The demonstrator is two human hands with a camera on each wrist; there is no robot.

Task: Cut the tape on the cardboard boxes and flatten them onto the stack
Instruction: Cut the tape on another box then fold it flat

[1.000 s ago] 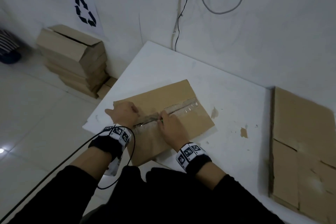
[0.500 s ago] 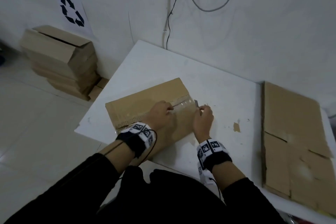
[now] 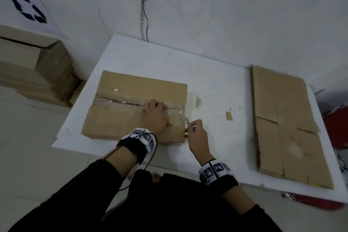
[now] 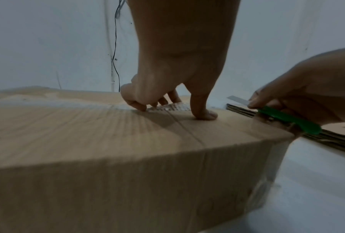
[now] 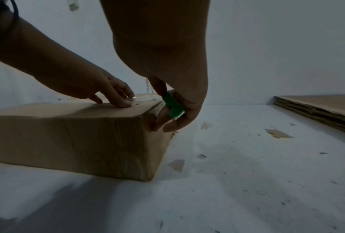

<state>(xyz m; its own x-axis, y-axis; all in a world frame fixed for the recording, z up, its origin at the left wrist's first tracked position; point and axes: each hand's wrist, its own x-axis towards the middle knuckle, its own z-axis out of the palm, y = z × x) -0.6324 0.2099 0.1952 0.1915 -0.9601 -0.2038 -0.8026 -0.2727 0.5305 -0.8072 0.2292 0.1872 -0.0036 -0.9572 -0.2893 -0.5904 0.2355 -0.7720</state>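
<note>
A taped cardboard box (image 3: pixel 116 118) lies on the white table (image 3: pixel 216 73), its top seam split along much of its length. My left hand (image 3: pixel 154 113) rests on the box top near the right end, fingertips (image 4: pixel 141 108) on the taped seam and thumb pressing the cardboard. My right hand (image 3: pixel 195 132) is beside the box's right end face and grips a green-handled utility knife (image 5: pixel 172 105), its blade (image 3: pixel 187 120) pointing up past the top edge. A stack of flattened boxes (image 3: pixel 282 118) lies at the table's right.
Small cardboard scraps (image 3: pixel 228 116) are stuck to the table between the box and the flattened stack. A pile of boxes (image 3: pixel 33 66) sits on the floor at left under a recycling sign. Cables (image 3: pixel 145 5) hang on the wall behind.
My right hand ran the knife rightward along the seam and off the box's right end. My left hand slid from the left end of the box to near its right end.
</note>
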